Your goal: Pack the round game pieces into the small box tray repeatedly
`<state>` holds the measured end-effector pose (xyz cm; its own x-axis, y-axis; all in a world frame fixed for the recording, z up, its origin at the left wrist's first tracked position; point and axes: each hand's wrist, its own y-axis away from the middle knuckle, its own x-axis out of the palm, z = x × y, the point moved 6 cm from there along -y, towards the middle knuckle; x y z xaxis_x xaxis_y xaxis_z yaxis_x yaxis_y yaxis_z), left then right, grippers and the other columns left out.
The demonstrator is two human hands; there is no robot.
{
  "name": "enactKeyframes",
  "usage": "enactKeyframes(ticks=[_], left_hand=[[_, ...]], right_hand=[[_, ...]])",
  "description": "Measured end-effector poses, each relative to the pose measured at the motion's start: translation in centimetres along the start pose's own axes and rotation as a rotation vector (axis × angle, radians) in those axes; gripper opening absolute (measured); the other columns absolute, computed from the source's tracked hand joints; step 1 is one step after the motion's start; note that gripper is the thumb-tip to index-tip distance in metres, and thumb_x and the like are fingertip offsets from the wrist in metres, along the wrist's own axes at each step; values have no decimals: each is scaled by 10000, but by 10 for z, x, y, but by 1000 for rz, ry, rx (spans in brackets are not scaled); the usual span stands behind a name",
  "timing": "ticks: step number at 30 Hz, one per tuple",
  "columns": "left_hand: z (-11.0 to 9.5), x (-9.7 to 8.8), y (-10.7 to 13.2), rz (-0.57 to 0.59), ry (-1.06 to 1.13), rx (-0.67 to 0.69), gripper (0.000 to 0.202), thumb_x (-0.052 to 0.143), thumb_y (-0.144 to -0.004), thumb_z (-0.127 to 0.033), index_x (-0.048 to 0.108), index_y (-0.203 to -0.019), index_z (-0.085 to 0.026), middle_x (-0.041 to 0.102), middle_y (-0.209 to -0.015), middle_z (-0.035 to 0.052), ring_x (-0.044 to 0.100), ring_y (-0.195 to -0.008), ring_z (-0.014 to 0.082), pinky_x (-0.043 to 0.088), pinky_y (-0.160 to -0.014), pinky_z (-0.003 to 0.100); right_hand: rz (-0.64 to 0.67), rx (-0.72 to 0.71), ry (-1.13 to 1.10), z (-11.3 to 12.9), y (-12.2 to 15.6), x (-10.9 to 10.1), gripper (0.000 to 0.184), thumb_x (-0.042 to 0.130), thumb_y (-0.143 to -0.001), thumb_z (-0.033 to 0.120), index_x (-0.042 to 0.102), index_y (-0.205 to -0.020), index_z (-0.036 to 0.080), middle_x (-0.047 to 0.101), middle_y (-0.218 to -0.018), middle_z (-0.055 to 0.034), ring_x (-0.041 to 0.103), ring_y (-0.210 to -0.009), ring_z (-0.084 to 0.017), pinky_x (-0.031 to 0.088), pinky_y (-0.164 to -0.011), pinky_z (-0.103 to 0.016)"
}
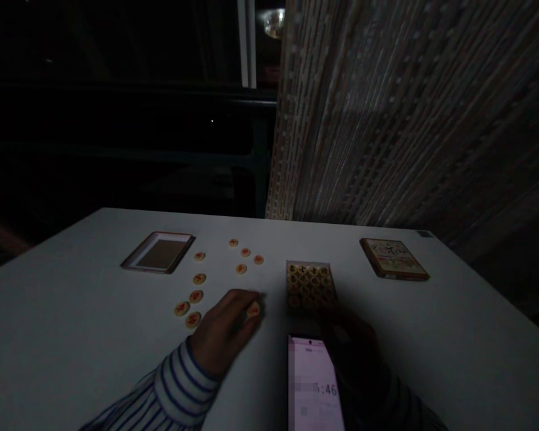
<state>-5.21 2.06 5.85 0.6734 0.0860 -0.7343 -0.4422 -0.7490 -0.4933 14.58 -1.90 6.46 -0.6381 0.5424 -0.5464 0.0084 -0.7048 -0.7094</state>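
My left hand (222,332) is closed, with a round Chinese chess piece (253,309) marked in red between thumb and fingers, just above the white table. My right hand (357,350) lies in deep shadow at the near right corner of a small box (289,293) of chess pieces. Its fingertips reach over the nearest row there, and whether they grip a piece is too dark to see. Rows of pieces fill the box, black-marked ones (313,270) at the back and red-marked ones in front. Several loose red-marked pieces (196,296) lie face up left of the box.
A lit phone (314,383) lies between my forearms, close to the right hand. An open, shallow tray-like lid (130,264) sits at the back left. Toward the right is a flat box with a printed cover (395,257). A string curtain (363,120) hangs behind the table (94,335).
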Motion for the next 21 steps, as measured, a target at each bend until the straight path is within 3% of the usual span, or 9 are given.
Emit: enactKeyframes(ticks=[9,14,21], left_hand=[[0,4,-1,-50,69,-9,243,538,-751,-217,569,-990,-190,583,-888,51,574,-825,142,498,-718,277],[5,13,0,-63,161,-84,194,559,-735,-238,583,-917,-177,595,-892,58,568,-824,143,483,-726,286],[17,33,0,17,374,-430,263,596,-685,-334,582,-884,-163,634,-809,44,583,-747,152,478,-699,303]], right_hand=[[-13,9,-44,-2,-1,-2,146,463,-786,193,607,-761,183,661,-708,-52,622,-640,-151,519,-575,-257],[12,15,-95,-8,3,0,141,462,-790,195,603,-791,186,660,-732,-50,621,-673,-150,521,-616,-270],[2,26,-173,-16,6,3,114,490,-777,187,594,-825,185,653,-778,-40,607,-711,-134,507,-641,-262]])
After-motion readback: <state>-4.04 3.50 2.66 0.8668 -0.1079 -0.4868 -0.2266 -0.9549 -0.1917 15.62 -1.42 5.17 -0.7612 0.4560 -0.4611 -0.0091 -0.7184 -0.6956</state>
